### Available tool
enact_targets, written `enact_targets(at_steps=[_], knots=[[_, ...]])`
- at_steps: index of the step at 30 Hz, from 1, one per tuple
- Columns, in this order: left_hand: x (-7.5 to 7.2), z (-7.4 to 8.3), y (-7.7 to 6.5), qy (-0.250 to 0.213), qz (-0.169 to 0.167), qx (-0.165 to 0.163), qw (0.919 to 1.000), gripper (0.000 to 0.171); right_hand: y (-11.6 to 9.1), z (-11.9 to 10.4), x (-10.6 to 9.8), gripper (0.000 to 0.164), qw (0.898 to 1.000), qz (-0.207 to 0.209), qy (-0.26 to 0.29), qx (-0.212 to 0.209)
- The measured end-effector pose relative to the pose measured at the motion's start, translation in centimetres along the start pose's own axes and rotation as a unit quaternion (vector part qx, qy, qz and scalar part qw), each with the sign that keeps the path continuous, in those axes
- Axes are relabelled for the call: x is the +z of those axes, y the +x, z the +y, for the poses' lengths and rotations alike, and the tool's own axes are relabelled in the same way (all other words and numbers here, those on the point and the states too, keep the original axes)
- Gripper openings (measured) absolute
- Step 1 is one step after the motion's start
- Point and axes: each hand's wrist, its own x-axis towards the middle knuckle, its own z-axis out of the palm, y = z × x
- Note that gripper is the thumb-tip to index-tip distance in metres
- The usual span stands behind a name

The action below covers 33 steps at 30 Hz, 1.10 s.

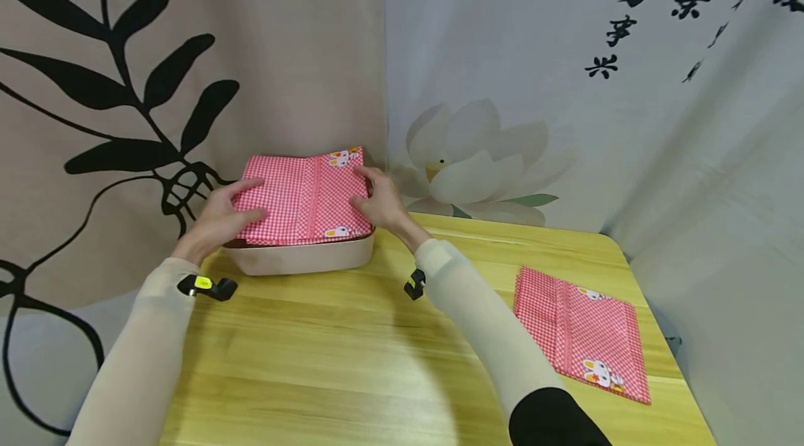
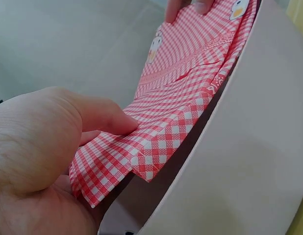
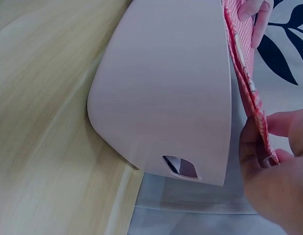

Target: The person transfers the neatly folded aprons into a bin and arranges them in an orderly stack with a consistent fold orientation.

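Head view: on the table (image 1: 301, 348), at back left, a box (image 1: 308, 261); over its opening, a folded cloth (image 1: 308, 198), pinched snugly at opposite sides by left hand (image 1: 222, 216) and right hand (image 1: 384, 202). Best to lower evenly, keeping folds flat and corners inside. Cannot tell box contents beneath.

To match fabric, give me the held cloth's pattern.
The cloth is checked red and white with cartoon prints; the left wrist view shows it best.

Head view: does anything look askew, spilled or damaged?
The red-and-white checked fabric piece at right looks slightly askew, angled to the far edge of the yellow wooden table. Nothing looks spilled or damaged by the beige rounded bin.
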Motion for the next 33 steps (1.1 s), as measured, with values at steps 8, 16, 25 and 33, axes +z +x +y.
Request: enact_targets(at_steps=[8, 16, 25, 33], knots=[[-0.2, -0.2, 0.5, 0.001, -0.001, -0.018, 0.9998, 0.080, 0.6, -0.1, 0.7, 0.068, 1.000, 0.012, -0.010, 0.016], [0.1, -0.4, 0.7, 0.003, -0.001, -0.022, 0.9998, 0.082, 0.9, 0.4, 1.2, 0.068, 0.999, 0.011, -0.035, 0.019], [0.4, -0.7, 0.6, 0.030, -0.006, -0.010, 0.9995, 0.080, 1.1, 0.8, 1.5, 0.069, 0.996, -0.012, -0.083, 0.010], [0.2, -0.5, 0.1, 0.066, -0.019, -0.012, 0.9976, 0.079, 1.3, 0.7, 1.6, 0.069, 0.989, -0.030, -0.145, 0.001]])
